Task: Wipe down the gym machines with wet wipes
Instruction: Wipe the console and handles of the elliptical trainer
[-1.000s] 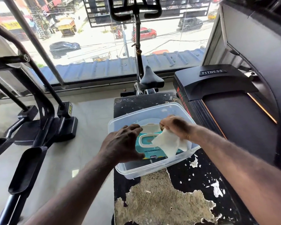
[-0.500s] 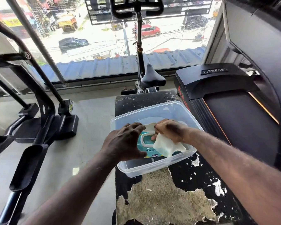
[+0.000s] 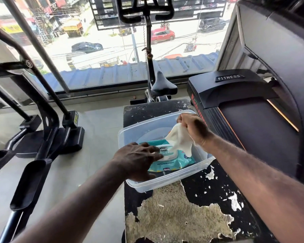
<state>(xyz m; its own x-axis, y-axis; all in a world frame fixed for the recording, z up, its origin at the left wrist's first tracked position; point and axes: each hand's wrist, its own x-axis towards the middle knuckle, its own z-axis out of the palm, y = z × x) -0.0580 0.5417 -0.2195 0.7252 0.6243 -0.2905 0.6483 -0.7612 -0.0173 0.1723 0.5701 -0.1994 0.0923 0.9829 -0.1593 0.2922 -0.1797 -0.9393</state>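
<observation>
A teal pack of wet wipes (image 3: 175, 159) lies inside a clear plastic tub (image 3: 167, 183) on a worn black bench. My left hand (image 3: 135, 161) presses flat on the pack's left side, fingers spread over its lid. Above the tub's far right corner, my right hand (image 3: 194, 128) pinches a white wet wipe (image 3: 180, 140). The wipe hangs down from my fingers, and its lower end still meets the pack's opening.
The bench (image 3: 179, 213) has peeling black cover. A treadmill (image 3: 249, 109) stands close on the right. An exercise bike (image 3: 162, 85) is straight ahead by the window. An elliptical machine (image 3: 40, 120) stands on the grey floor to the left.
My right hand has risen up and to the right, drawing the wipe out of the pack. My left hand has stayed pressed on the pack.
</observation>
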